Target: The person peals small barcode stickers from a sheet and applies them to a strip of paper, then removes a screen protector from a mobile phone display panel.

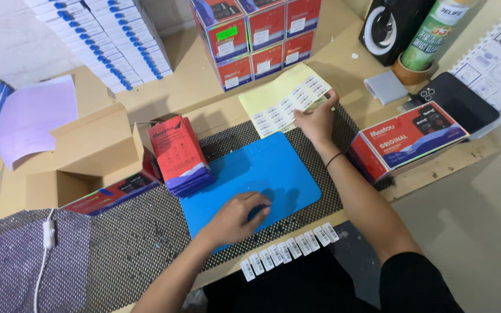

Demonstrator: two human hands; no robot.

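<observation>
A: Left hand [236, 219]?
B: Flat-ish on the blue mat [250, 177], at its near edge, fingers curled narrow over something small and dark. Cannot tell what, mostly hidden under the fingers.

A: Right hand [317, 122]?
B: At the mat's far right corner, pinching the lower edge of the yellow label sheet [273, 95]. Thin black band on the wrist.

A: And the sheet itself?
B: Just beyond the mat's far edge, lying tilted, rows of small white stickers across its lower half, upper part peeled bare.

A: More stickers anywhere?
B: A row of peeled white labels [290, 247] stuck along the table edge, just nearer than the mat, hanging side by side.

A: Left of the mat?
B: A stack of flat red packets [178, 153] touching the mat's left edge, leaning against an open cardboard box [88, 153].

A: Right of it?
B: A red product box [410, 139] lying flat, near the right forearm. Beyond that, a black phone [459, 101] face down.

A: Farther back?
B: Stacked red cartons [256, 37] well beyond the mat, past the yellow sheet; white-and-blue boxes [108, 37] piled farther left.

A: Under the mat?
B: Black mesh liner [140, 237], spread wider than the mat on all sides.
</observation>
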